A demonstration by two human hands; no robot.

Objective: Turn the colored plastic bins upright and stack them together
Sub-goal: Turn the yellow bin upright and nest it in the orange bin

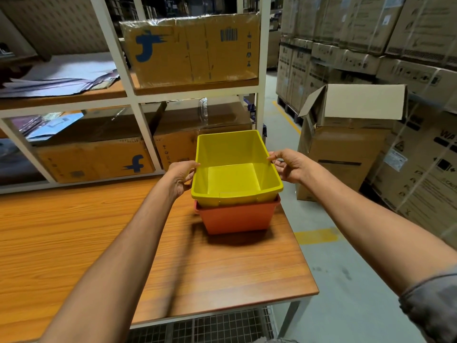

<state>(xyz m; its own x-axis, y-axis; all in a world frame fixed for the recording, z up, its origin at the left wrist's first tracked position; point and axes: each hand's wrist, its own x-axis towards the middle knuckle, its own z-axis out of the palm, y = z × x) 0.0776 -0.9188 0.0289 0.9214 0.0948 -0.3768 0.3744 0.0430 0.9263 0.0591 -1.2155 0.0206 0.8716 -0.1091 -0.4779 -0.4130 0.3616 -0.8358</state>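
A yellow plastic bin (235, 179) stands upright, nested inside an orange-red bin (237, 219) on the wooden table (99, 231) near its right edge. The yellow bin's open top faces up and nothing lies inside it. My left hand (181, 178) is at the yellow bin's left rim, thumb on the edge and fingers curled along the outer wall. My right hand (288, 165) is at the right rim, fingertips pinching the edge. Only the lower part of the orange-red bin shows below the yellow one.
White metal shelving (134, 95) behind the table holds cardboard boxes (193, 50) and paper sheets. To the right, an open cardboard box (346, 134) stands on the floor among stacked cartons. The table's right edge lies just past the bins.
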